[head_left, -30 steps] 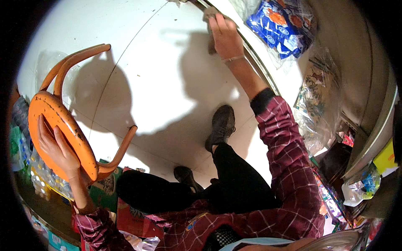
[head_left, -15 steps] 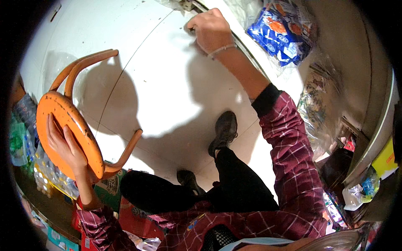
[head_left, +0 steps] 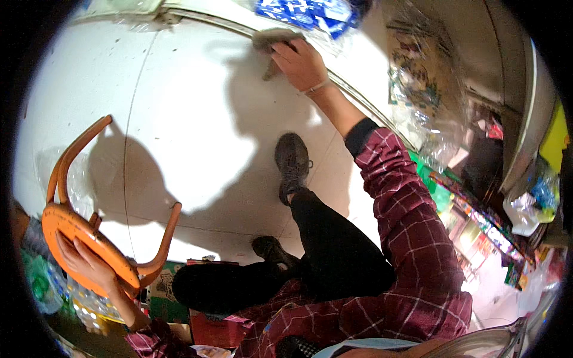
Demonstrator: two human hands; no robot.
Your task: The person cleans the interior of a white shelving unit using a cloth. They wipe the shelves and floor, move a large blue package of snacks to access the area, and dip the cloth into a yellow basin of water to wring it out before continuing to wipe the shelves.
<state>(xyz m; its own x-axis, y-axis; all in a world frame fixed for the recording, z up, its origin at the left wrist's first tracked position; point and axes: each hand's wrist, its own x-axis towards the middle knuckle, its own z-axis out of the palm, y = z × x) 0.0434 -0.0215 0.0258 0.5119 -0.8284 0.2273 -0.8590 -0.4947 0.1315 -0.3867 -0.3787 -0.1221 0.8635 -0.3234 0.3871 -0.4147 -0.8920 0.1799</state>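
An orange metal stool (head_left: 112, 253) with chipped paint leans at my left, its bent legs reaching out over the white floor. My left hand (head_left: 89, 267) lies on the round seat, fingers stretched out. Far ahead, my right hand (head_left: 301, 67) grips a grey-brown rag (head_left: 276, 40), down by a metal strip (head_left: 215, 24) along the floor's edge. A loose end of the rag hangs below my fingers. Part of the rag is hidden by the hand.
Blue printed packets (head_left: 307, 13) lie just beyond the strip. A clear-wrapped brown package (head_left: 415, 77) stands on the right. Plastic bottles (head_left: 95, 307) sit beneath the stool, and a red box (head_left: 215, 328) is beside my leg. My dark shoe (head_left: 292, 164) rests on the floor.
The view has shifted, so the stool sits lower and further left. My right hand, closed over something dark before, now shows the rag plainly at the strip. The left hand stays on the seat.
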